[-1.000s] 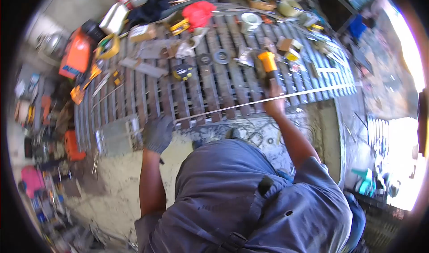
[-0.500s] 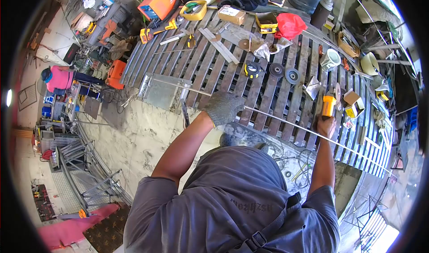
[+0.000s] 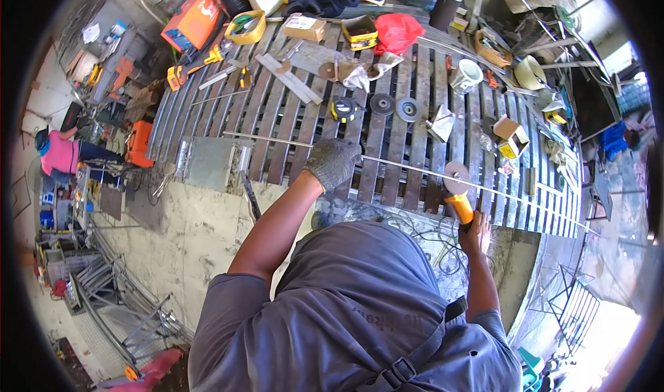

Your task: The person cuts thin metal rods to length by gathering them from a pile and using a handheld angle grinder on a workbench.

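A dark grey work glove covers my left hand (image 3: 333, 163), which is closed around a long thin metal rod (image 3: 409, 166). The rod runs across the slatted metal table (image 3: 401, 130), from near the flat plate on the left out past the right end. Bare, my right hand (image 3: 475, 234) grips a yellow angle grinder (image 3: 460, 208) by its rear body at the table's front edge. The grinder's cutting disc (image 3: 456, 173) points away from me and overlaps the rod in this view.
A tape measure (image 3: 344, 109) and two grinding discs (image 3: 409, 109) lie mid-table. Behind them are a red plastic bag (image 3: 398, 32), cardboard box (image 3: 304, 26) and white mug (image 3: 466, 76). An orange machine (image 3: 196, 18) stands at back left. Cables (image 3: 443, 243) trail below. Another person (image 3: 59, 155) works far left.
My right hand has brought the grinder back and left to the rod, turning its disc into clear view. My left hand keeps its hold on the rod. The whole view has shifted.
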`<state>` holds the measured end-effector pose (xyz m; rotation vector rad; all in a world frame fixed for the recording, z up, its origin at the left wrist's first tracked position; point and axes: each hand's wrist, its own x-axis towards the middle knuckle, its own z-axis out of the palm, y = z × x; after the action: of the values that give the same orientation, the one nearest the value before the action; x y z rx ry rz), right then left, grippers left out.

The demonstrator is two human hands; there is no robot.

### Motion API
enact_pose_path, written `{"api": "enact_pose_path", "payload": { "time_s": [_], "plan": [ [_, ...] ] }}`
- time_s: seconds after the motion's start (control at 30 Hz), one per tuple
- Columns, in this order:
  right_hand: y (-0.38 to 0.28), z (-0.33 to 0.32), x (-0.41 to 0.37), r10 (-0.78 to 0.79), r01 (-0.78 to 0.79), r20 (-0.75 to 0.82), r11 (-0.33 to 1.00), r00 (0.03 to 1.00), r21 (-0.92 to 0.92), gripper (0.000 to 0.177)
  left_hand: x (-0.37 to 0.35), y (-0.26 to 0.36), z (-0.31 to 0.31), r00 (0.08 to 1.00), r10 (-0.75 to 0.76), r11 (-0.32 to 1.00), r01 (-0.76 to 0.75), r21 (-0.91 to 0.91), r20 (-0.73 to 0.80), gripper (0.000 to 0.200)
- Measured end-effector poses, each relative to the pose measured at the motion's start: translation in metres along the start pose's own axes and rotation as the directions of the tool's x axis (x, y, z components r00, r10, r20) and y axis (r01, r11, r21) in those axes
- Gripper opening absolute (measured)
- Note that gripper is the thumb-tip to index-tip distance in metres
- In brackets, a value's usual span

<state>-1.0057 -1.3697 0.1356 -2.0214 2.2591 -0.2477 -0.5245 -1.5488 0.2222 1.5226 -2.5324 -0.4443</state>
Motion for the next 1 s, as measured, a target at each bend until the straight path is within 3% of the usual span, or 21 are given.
{"api": "enact_pose_path", "payload": {
  "time_s": [0.03,0.2,0.27,0.37,0.47,0.5,0.53,0.6,0.67,0.8,1.0],
  "plan": [
    [0.005,-0.005,-0.008,-0.033,0.033,0.000,0.999,0.999,-0.008,0.050,0.006,-0.004,0.014,0.998,0.009,0.998,-0.013,-0.064,-0.064,0.012],
    [0.021,-0.024,-0.044,-0.088,0.088,0.058,0.996,0.994,-0.001,0.051,0.025,-0.006,0.052,0.995,0.040,0.996,-0.047,-0.078,-0.091,0.010],
    [0.024,-0.028,-0.056,-0.108,0.108,0.002,0.994,0.994,0.013,0.053,0.027,-0.006,0.072,0.995,0.040,0.996,-0.047,-0.072,-0.096,0.010],
    [0.021,-0.044,-0.068,-0.044,0.047,-0.034,0.995,0.998,0.087,0.054,0.019,-0.018,0.123,0.978,0.027,0.982,-0.064,-0.177,-0.207,0.006],
    [0.011,-0.056,-0.056,0.049,-0.039,-0.113,0.995,0.992,0.094,0.053,0.007,-0.028,0.167,0.968,-0.093,0.967,0.032,-0.251,-0.233,0.006],
    [0.007,-0.063,-0.044,0.022,-0.001,-0.174,0.993,0.984,0.117,0.052,0.005,-0.028,0.172,0.971,-0.139,0.956,0.081,-0.282,-0.192,0.007],
    [0.006,-0.067,-0.032,0.071,-0.052,-0.166,0.992,0.984,0.117,0.051,0.000,-0.030,0.176,0.975,-0.106,0.977,0.066,-0.201,-0.195,0.008],
    [-0.003,-0.084,0.002,0.128,-0.117,-0.117,0.988,0.985,0.100,0.051,-0.008,-0.010,0.133,0.980,-0.038,0.999,0.032,-0.033,-0.198,0.011],
    [0.003,-0.076,0.040,0.109,-0.108,-0.175,0.994,0.979,0.014,0.050,-0.006,-0.009,0.133,0.983,-0.070,0.997,0.066,-0.029,-0.173,0.017],
    [-0.001,-0.055,0.113,0.213,-0.219,-0.066,0.969,0.975,-0.114,0.049,-0.006,-0.011,0.128,0.989,-0.036,0.999,0.038,0.014,-0.146,0.024],
    [-0.016,-0.001,0.170,0.367,-0.368,-0.030,0.927,0.930,-0.068,0.058,-0.019,-0.027,0.089,0.985,-0.056,0.996,0.066,0.058,-0.165,0.027]
  ]
}}
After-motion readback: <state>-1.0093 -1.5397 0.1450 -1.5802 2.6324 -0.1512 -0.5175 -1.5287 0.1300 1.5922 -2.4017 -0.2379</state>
